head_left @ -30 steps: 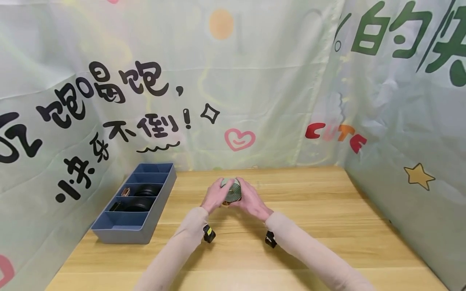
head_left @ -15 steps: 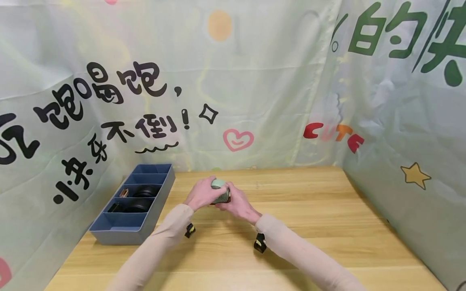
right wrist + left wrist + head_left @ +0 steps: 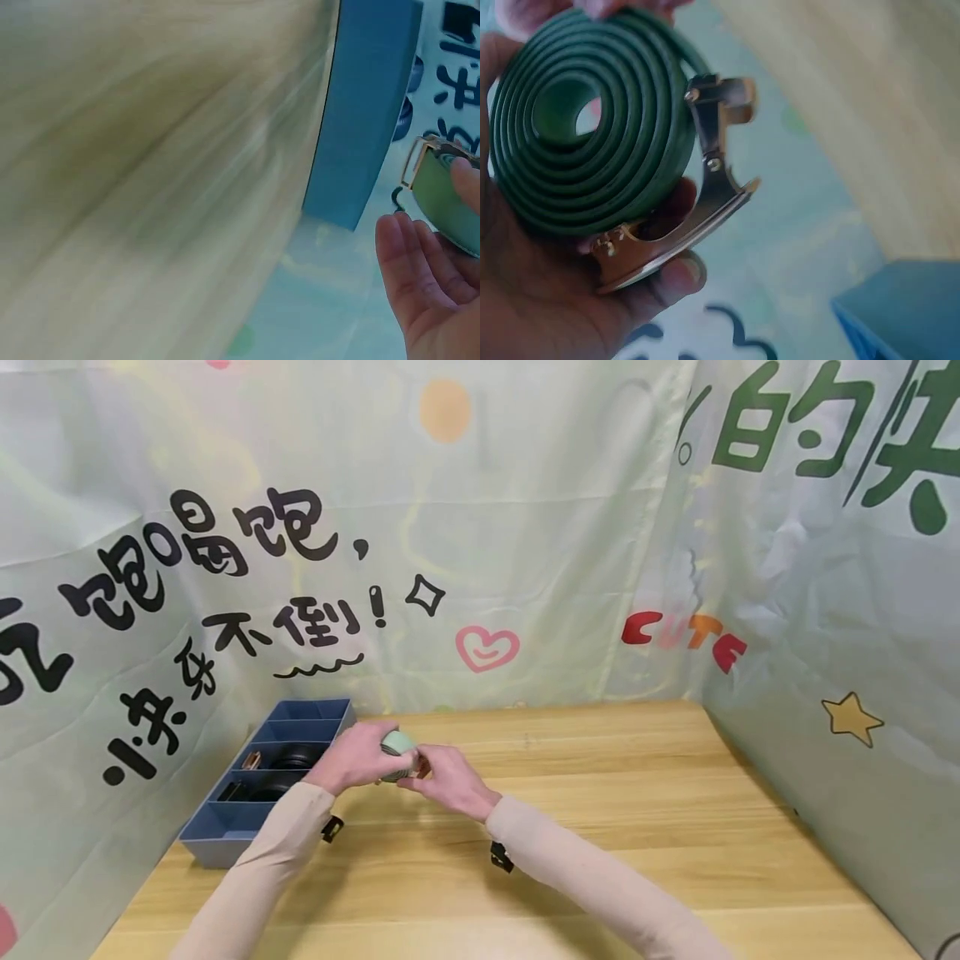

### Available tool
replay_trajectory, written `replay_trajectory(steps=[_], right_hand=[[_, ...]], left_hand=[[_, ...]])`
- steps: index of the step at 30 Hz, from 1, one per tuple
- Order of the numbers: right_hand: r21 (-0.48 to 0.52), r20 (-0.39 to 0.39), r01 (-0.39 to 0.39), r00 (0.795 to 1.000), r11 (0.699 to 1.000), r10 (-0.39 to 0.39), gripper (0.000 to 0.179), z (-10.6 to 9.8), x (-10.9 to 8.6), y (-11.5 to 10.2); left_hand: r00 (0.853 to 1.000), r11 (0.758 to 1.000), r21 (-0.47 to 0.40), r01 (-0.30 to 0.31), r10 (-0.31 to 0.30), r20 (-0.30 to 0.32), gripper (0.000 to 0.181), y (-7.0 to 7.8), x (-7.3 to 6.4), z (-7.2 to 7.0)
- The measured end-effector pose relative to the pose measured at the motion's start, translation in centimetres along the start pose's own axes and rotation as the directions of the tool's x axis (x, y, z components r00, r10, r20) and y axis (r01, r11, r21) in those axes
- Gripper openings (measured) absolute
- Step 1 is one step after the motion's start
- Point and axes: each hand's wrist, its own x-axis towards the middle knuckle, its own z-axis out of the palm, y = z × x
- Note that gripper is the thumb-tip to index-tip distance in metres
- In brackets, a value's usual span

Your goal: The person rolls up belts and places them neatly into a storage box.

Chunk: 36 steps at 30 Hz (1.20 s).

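Note:
A green belt (image 3: 397, 745), rolled into a tight coil, is held up over the table beside the blue tray. My left hand (image 3: 356, 756) grips the coil from the left, thumb across it. In the left wrist view, the coil's spiral edge (image 3: 649, 127) and its gold metal buckle (image 3: 694, 232) face the camera, with left fingers under the buckle. My right hand (image 3: 453, 781) is at the belt's right side. In the right wrist view, the fingers (image 3: 409, 262) are fairly straight beside the green coil (image 3: 442, 199); some contact is hidden.
At the left stands a blue-grey divided tray (image 3: 217, 853), partly behind my left hand. Two of its compartments hold dark coiled items (image 3: 296, 756), one with a copper-coloured piece (image 3: 252, 761). Printed cloth walls (image 3: 555, 543) border the wooden table (image 3: 600, 793).
Both hands have carried the rolled belt left, to the tray's right side. The left hand now partly covers the tray, and the right hand sits farther to the coil's right edge.

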Motion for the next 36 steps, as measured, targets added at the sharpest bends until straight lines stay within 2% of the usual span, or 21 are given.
replay_trajectory(steps=[3,6,8,11,14,17,21,24,29,32,36], right_hand=[[-0.086,0.006,0.043,0.999,0.995,-0.043,0.025,0.5,0.5,-0.9],[-0.226,0.036,0.127,0.992,0.966,-0.122,0.028,1.2,0.8,-1.5],[-0.321,0.063,0.187,0.982,0.928,-0.176,0.032,1.6,1.0,-1.8],[-0.439,0.112,0.272,0.962,0.856,-0.248,0.031,2.3,1.2,-2.1],[-0.515,0.168,0.347,0.937,0.784,-0.305,0.022,3.0,1.4,-2.3],[-0.545,0.213,0.398,0.917,0.738,-0.338,0.014,3.9,1.5,-2.9],[-0.530,0.254,0.433,0.901,0.729,-0.351,0.012,5.1,1.6,-4.0],[-0.505,0.278,0.464,0.886,0.728,-0.371,0.013,5.9,1.8,-4.9],[-0.492,0.336,0.532,0.846,0.689,-0.413,0.025,6.8,2.1,-6.5],[-0.493,0.368,0.553,0.832,0.671,-0.415,0.037,7.3,2.3,-7.2],[-0.496,0.396,0.554,0.830,0.668,-0.394,0.051,8.2,2.3,-8.2]], left_hand=[[1.000,1.000,-0.004,-0.001,0.001,0.019,0.023,-1.0,-0.6,-1.3],[0.999,1.000,-0.027,0.008,-0.007,0.047,0.025,-2.3,-1.4,-2.6],[0.998,0.999,-0.038,0.014,-0.012,0.068,0.030,-3.3,-2.1,-3.4],[0.995,0.999,-0.038,0.031,-0.027,0.101,0.037,-4.7,-3.1,-4.6],[0.991,0.999,-0.024,0.048,-0.044,0.124,0.044,-5.9,-4.1,-5.7],[0.989,0.998,0.000,0.069,-0.068,0.135,0.059,-7.0,-5.2,-6.8],[0.974,0.990,-0.027,0.140,-0.133,0.184,0.077,-8.2,-6.3,-7.8],[0.960,0.980,-0.044,0.196,-0.183,0.212,0.081,-9.1,-7.1,-8.8],[0.950,0.975,-0.007,0.224,-0.217,0.224,0.076,-11.1,-8.3,-10.2],[0.938,0.971,-0.013,0.237,-0.226,0.264,0.063,-11.7,-8.9,-9.9],[0.938,0.974,0.059,0.218,-0.226,0.265,0.059,-12.3,-9.6,-9.0]])
